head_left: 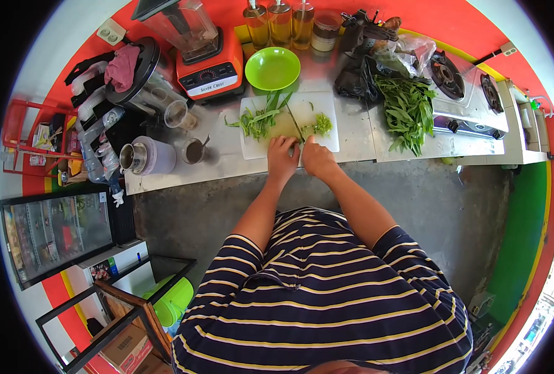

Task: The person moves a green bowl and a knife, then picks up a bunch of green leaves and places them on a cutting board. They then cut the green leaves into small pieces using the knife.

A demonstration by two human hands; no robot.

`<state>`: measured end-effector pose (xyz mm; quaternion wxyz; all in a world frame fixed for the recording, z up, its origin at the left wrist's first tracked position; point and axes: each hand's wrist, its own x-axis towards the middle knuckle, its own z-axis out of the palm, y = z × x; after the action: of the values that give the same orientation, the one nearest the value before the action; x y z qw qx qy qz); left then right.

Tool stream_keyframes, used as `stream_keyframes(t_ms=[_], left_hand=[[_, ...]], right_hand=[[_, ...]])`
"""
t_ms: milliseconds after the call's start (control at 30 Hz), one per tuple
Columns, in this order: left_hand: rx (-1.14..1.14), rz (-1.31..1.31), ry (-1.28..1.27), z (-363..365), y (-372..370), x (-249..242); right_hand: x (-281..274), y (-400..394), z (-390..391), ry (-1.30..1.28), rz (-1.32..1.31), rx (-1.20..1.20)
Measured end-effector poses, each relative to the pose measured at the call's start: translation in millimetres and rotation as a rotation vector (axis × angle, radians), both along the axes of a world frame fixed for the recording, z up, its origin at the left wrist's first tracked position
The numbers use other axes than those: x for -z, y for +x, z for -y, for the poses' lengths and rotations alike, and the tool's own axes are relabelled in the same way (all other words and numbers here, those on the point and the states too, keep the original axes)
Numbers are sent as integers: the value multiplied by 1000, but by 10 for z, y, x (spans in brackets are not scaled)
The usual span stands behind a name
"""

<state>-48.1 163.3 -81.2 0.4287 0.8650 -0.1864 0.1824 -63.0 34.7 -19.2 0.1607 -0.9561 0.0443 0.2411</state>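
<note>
A white cutting board (252, 147) lies at the counter's front edge. My right hand (317, 157) is closed round the handle of a knife (294, 122), whose blade points away from me over the board. Just left of the knife, my left hand (283, 154) rests on the board with its fingers bent and close together; what lies under the fingertips is hidden. Leafy green stems (261, 121) spread over the board's left half. Right of the blade sits a small heap of chopped greens (322, 124).
Behind the board stand a green bowl (272, 69) and an orange blender (210, 73). A glass of dark liquid (193, 151) and a lidded jug (155, 155) are at left. Leafy greens (408, 112) lie at right beside a gas stove (470, 103).
</note>
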Motion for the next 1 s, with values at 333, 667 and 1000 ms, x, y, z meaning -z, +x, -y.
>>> stream_keyframes(t_ms=[333,667,1000], left_hand=[[-27,-14,-2,0,2,-3],[-1,-52,-4,-12,11,16],[19,-44,-44,-31,12,12]], right_hand=[[5,-141,-50,4,15,27],[-26,-249,-97,-30,-25,-2],[23,-287,-69,5,-28,32]])
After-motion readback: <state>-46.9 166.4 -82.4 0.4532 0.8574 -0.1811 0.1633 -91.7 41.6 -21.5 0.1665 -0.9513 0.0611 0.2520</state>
